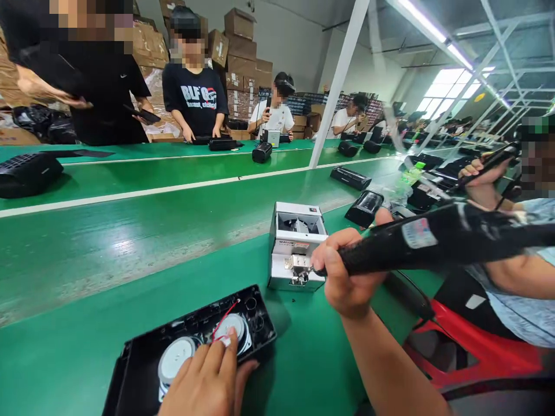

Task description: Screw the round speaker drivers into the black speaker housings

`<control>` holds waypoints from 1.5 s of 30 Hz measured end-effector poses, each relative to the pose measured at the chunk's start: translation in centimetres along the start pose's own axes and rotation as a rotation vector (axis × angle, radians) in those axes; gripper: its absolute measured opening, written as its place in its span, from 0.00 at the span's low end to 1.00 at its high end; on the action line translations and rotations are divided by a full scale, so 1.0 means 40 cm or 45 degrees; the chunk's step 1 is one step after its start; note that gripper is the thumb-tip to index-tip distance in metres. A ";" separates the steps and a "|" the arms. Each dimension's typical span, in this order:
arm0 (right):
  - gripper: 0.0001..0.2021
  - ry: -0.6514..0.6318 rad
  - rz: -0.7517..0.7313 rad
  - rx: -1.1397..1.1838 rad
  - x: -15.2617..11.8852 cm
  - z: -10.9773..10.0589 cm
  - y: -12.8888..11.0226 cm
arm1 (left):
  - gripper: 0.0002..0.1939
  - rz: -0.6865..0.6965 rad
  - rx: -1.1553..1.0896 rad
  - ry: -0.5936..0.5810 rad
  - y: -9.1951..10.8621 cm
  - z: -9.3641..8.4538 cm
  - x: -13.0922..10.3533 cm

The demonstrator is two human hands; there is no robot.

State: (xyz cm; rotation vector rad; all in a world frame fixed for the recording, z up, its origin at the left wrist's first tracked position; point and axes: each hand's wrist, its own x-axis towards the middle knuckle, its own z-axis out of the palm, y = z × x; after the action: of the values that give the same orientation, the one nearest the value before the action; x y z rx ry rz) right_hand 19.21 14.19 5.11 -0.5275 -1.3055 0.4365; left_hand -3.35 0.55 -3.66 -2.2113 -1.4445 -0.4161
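A black speaker housing (143, 346) lies open on the green bench, showing two round silver speakers (177, 357) and a red wire (224, 319). My left hand (208, 375) rests over the housing, fingertips on the right-hand speaker, thumb by its near edge. Wrapped round the grip end of a black power screwdriver (390, 245) is my right hand (353, 277), its fingers at the tool's tip. That tip is right at the metal front mechanism of a white screw feeder box (299, 240); whether it touches a screw is too small to tell.
A green conveyor (182, 219) runs beyond the bench, with black speakers (364, 208) near the feeder. Several people stand or sit across it. At right, a person's hand (483, 173) holds a dark tool above a red chair (472, 341).
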 end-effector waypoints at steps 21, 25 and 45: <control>0.22 0.035 0.333 0.264 -0.118 0.067 -0.140 | 0.34 -0.101 -0.247 -0.094 0.005 -0.066 0.037; 0.29 -0.018 0.399 0.373 -0.159 0.071 -0.091 | 0.33 -0.100 -0.225 -0.104 0.003 -0.070 0.033; 0.24 -0.249 0.443 0.348 -0.209 0.052 -0.031 | 0.29 -0.267 -0.366 -0.389 0.010 -0.109 0.061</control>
State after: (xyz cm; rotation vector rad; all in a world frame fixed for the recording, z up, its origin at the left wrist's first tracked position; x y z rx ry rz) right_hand 15.39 8.58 -0.37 -0.4900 -1.3154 0.9614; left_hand -2.01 -0.02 1.14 -2.4385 -1.8921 -0.3872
